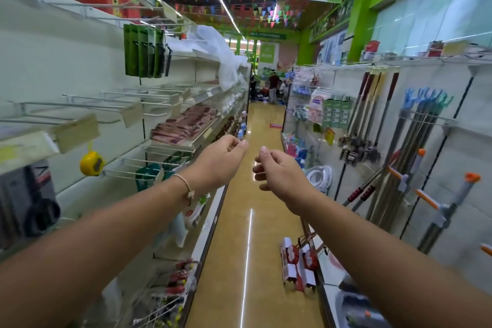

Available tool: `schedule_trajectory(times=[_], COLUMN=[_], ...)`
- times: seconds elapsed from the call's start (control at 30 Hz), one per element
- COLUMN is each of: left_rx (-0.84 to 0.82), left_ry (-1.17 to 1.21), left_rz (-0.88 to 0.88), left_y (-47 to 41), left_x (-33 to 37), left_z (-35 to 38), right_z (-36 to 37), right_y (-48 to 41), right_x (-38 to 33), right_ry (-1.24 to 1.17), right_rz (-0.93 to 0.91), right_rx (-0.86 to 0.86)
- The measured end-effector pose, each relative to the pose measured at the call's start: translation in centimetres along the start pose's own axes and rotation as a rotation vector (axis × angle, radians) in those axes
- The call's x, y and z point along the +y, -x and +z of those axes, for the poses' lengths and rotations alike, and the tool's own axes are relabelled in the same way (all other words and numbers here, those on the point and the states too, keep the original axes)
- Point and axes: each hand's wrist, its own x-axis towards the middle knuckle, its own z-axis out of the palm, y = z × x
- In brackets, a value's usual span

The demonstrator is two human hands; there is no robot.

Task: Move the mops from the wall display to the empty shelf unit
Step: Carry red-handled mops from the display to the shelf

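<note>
**Hands free, going for a mop**

Standing in the shop aisle with both arms held out. Holding nothing in the left hand [221,162] or the right hand [281,177], fingers [237,144] loosely curled, close together above the floor [239,221]. Can see the mops [423,141] hanging on the wall display [458,82] at the right, well apart from both hands. Looks like the reaching step. Probably meant for the shelf unit [80,61] at the left, with its bare hooks [111,106]. Next: turn right, grip one handle, lift it off without bumping the rest.
</note>
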Motion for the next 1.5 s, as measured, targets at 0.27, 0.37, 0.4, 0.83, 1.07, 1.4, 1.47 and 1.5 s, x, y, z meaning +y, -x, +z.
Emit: schedule_trajectory(times=[0.27, 0.37, 0.4, 0.83, 1.07, 1.4, 1.47, 1.5], left_rx=[-0.046, -0.047, -0.046, -0.015, -0.013, -0.058, -0.073, -0.082], left_ry=[0.031, -0.005, -0.013, -0.112, -0.158, -0.183, -0.166, -0.156], left_rz=[-0.002, -0.006, -0.011, -0.091, -0.108, -0.082, -0.053, -0.039], left_y=[-3.7, -4.8, -5.2, -14.5, -21.4, -28.7, -30.0, -30.7], left_x=[-2.2, -2.9, -3.1, -5.8, -5.1, -4.2, -4.1, -4.1], left_z=[1.6, 2.6, 3.0, 7.5, 12.0, 17.3, 18.4, 18.9], right_z=[-0.3, -0.6, -0.7, -3.7, -8.1, -12.8, -13.4, -13.7], right_y=[-2.6, -4.0, -4.5, -15.7, -22.7, -28.9, -29.7, -30.2], right_x=[1.8, 3.0, 3.4, 10.1, 13.5, 17.4, 18.0, 18.3], right_ry=[-0.015, -0.022, -0.023, -0.09, -0.092, -0.13, -0.121, -0.114], right_rz=[0.032, 0.043, 0.044, 0.04, 0.036, 0.047, 0.043, 0.043], right_rx=[0.028, 0.033, 0.034, 0.042, 0.013, 0.042, 0.045, 0.05])
